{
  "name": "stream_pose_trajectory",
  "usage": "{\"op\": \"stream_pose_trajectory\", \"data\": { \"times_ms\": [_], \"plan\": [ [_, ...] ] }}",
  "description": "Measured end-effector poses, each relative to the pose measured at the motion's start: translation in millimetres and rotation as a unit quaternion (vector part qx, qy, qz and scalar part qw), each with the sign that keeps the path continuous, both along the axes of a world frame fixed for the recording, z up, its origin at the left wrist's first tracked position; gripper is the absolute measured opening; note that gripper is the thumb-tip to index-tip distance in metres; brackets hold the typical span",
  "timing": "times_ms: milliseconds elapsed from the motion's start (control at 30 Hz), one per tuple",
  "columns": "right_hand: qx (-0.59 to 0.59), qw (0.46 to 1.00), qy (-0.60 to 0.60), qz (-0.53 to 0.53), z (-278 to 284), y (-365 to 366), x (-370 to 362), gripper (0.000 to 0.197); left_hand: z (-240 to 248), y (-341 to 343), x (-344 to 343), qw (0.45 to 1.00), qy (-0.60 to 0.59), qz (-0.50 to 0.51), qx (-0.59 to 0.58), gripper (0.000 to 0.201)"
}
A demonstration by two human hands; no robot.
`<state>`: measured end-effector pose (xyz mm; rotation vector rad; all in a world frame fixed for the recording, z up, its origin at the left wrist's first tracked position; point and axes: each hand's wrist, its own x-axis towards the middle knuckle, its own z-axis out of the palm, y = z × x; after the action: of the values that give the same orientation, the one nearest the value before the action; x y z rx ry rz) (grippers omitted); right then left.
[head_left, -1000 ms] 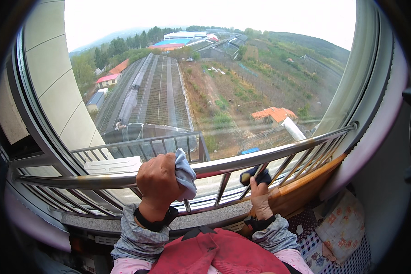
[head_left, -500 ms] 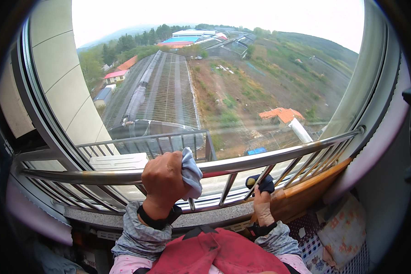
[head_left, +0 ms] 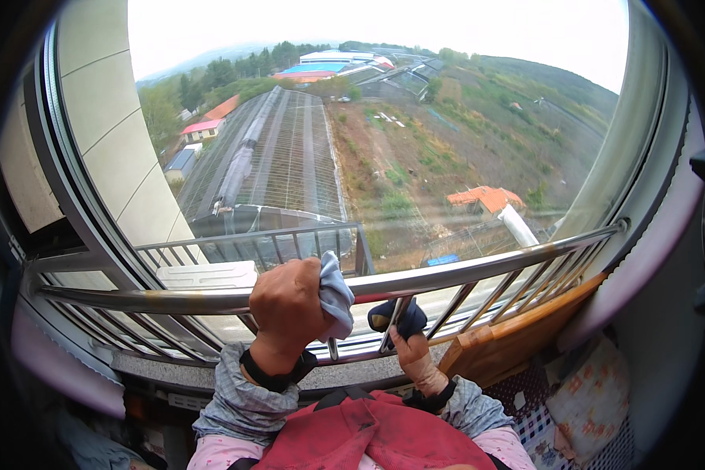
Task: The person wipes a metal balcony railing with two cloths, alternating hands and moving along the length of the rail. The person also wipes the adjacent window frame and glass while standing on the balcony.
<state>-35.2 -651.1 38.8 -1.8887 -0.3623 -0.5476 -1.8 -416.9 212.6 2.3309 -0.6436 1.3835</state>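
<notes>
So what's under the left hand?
Under the left hand is the metal handrail; a pale blue cloth sticks out at the hand's right. The rail beneath the palm and any cloth there are covered.

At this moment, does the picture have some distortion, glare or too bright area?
Head view: fisheye distortion bows the metal handrail, which also carries bright glints; head view: the sky is washed out to white; head view: pale streaks cross the window glass, and the corners fall to black.

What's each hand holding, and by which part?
The left hand grips a pale blue cloth by its left side; the right hand holds a dark bundle near its lower edge.
</notes>
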Motion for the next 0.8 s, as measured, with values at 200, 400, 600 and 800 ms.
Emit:
{"op": "stream_pose_trajectory", "data": {
  "times_ms": [200, 400, 600, 800],
  "plan": [
    [0.042, 0.999, -0.012, -0.02, 57, 14, 12, 0.029, -1, 2, -2, 1.0, 0.027, -0.008, 0.001, 0.03],
    [-0.003, 0.997, -0.02, -0.07, 2, 13, 17, 0.034, 1, 3, -3, 1.0, 0.024, -0.01, 0.005, 0.028],
    [-0.036, 0.998, -0.006, -0.052, -76, 4, 16, 0.032, 1, 2, -4, 0.999, 0.041, -0.001, 0.015, 0.028],
    [-0.037, 0.998, 0.003, -0.042, -30, 4, 10, 0.028, 1, 4, -3, 1.0, 0.026, 0.004, 0.017, 0.027]
  ]
}}
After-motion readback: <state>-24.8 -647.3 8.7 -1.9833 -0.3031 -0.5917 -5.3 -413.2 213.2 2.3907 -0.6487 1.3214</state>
